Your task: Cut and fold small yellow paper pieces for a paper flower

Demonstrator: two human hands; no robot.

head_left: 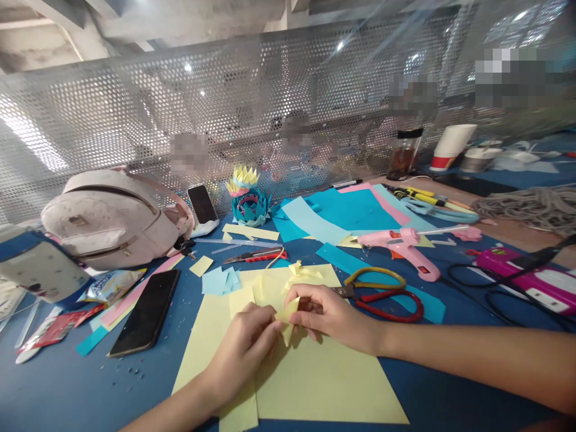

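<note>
A small folded yellow paper piece (288,318) is held between both hands, above large yellow sheets (333,384) on the blue table. My left hand (249,339) pinches its left side; my right hand (319,312) grips its right side with thumb and fingers. Just behind the hands lie more folded yellow pieces (303,274). Scissors with yellow and red handles (389,294) rest beside my right hand. Small light blue paper squares (220,281) sit behind and to the left of my left hand.
A pink glue gun (405,246), blue sheets (342,210) and a purple power strip (531,276) are at the right. A red cutter (258,256) and a blue-and-yellow paper model (249,204) stand farther back. A phone (146,312), backpack (112,216) and cup (42,267) occupy the left.
</note>
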